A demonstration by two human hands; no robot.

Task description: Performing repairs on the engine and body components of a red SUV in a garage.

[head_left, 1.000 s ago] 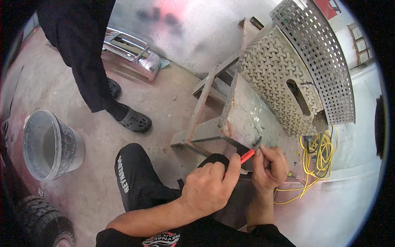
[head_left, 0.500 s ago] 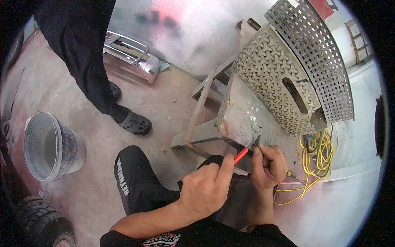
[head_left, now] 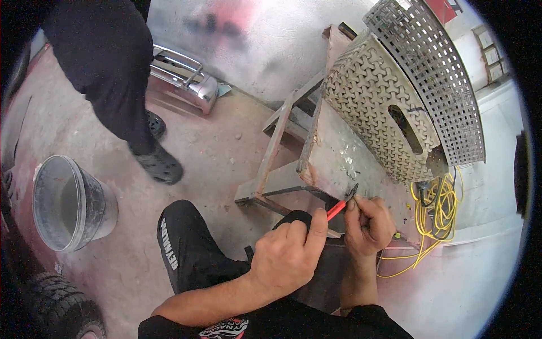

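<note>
- Fingers of the left hand [head_left: 288, 254] closed round a red-handled tool [head_left: 336, 210]; on the right hand [head_left: 370, 226], thumb and fingertips pinch a small dark piece [head_left: 354, 190].
- That piece sits just over the near edge of the worktop [head_left: 328, 135], tool tip right at it; whether they touch, can't tell.
- Progress? Pale scraps [head_left: 348, 157] litter the worktop, perhaps from this work; the piece looks unfinished, how much remains unclear.
- Containers: grey bucket [head_left: 103, 208], murky inside, contents unreadable; beige woven-pattern basket [head_left: 367, 96], something dark through its slot.
</note>
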